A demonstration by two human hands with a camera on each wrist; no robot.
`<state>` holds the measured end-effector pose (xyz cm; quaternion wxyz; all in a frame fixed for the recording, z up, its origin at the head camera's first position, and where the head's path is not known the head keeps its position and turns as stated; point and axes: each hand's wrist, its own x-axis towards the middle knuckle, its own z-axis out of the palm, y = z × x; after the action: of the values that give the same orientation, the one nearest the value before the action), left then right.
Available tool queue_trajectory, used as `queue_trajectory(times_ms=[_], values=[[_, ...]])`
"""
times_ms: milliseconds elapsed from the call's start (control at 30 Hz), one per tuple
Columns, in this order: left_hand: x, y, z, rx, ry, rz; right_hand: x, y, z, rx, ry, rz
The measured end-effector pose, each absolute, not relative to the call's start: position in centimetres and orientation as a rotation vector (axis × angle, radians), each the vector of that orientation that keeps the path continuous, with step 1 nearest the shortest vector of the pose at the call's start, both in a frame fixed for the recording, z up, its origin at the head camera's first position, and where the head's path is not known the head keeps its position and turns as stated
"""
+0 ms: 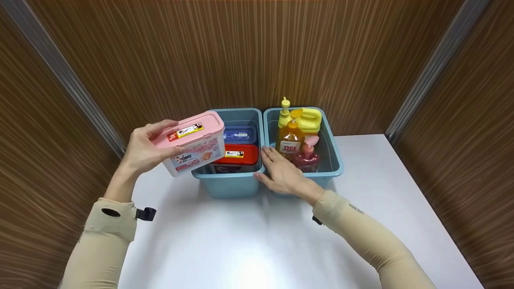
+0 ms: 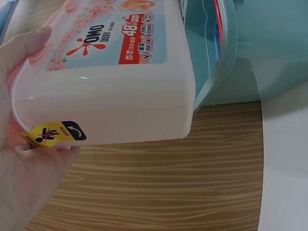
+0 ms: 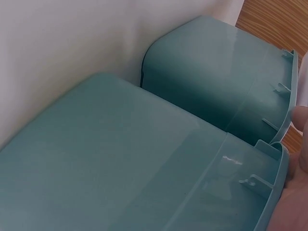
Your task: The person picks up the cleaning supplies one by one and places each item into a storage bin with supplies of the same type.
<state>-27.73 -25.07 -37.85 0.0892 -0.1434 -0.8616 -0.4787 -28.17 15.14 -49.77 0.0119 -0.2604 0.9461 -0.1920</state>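
My left hand (image 1: 144, 150) grips a white OMO laundry capsule box (image 1: 198, 154) by its pink lid end, thumb on the near side. The box is tilted, and its right end overlaps the left blue bin (image 1: 229, 186) in the head view. In the left wrist view, the box's base and yellow sticker (image 2: 57, 134) face the camera. Flat and with straight fingers, my right hand (image 1: 283, 172) rests on the adjoining rims of the two bins. Inside the left bin lie a red-lidded box (image 1: 241, 160) and a blue-lidded box (image 1: 241, 134).
The right blue bin (image 1: 335, 162) holds an orange pump bottle (image 1: 291, 138), a pink pump bottle (image 1: 307, 160), a yellow pump bottle (image 1: 284, 116) and a yellow jug (image 1: 315, 124). Both bins stand on a white table (image 1: 225, 241) against a wood-grain wall (image 1: 241, 52); similar panels flank the sides.
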Motion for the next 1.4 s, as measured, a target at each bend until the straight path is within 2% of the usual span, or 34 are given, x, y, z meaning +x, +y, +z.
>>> queue_trajectory(times_ms=[433,1400], values=[[-29.1,-23.5,-38.6,-0.539,-2.583,-1.421,-28.3,14.7,-49.5,-0.730,2.891,-0.644],[-31.1,-20.3,-40.1,-0.675,-2.647,-1.492,-28.1,15.1,-49.6,-0.782,2.944,-0.465]])
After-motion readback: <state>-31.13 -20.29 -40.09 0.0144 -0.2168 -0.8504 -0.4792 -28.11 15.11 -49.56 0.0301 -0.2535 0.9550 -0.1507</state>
